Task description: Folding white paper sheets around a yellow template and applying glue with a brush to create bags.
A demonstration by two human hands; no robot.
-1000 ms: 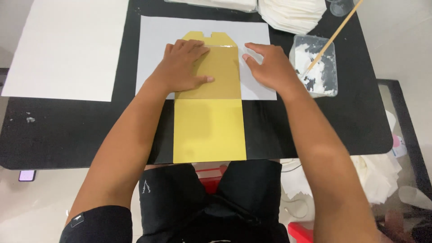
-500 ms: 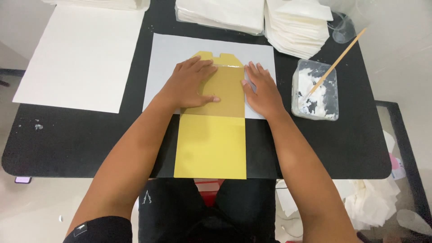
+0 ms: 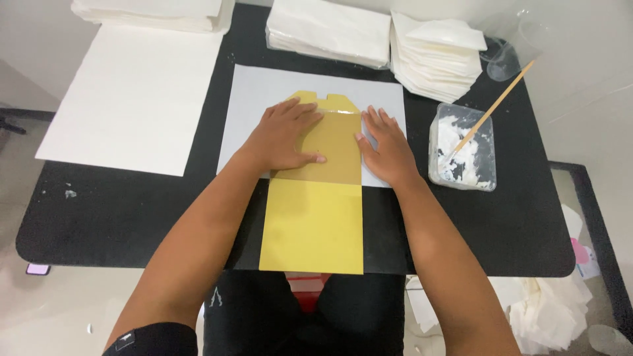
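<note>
A long yellow paper piece (image 3: 315,224) lies across a grey sheet (image 3: 264,92) on the black table (image 3: 125,211), its near end hanging over the front edge. A clear window panel covers its upper half. My left hand (image 3: 285,135) presses flat on the left side of that upper half, fingers spread. Flat beside the paper's right edge rests my right hand (image 3: 386,145), with its fingertips touching the yellow piece. Neither hand grips anything.
A clear tub of white paste (image 3: 465,148) with a wooden stick (image 3: 491,109) stands right of my right hand. White paper stacks (image 3: 330,29) and folded white pieces (image 3: 435,56) line the back. A large white sheet (image 3: 132,92) lies at left. A clear cup (image 3: 508,49) sits back right.
The view has shifted so more of the table's back shows. My right hand has slid down and inward along the paper's right edge. My left hand stays pressed on the yellow piece.
</note>
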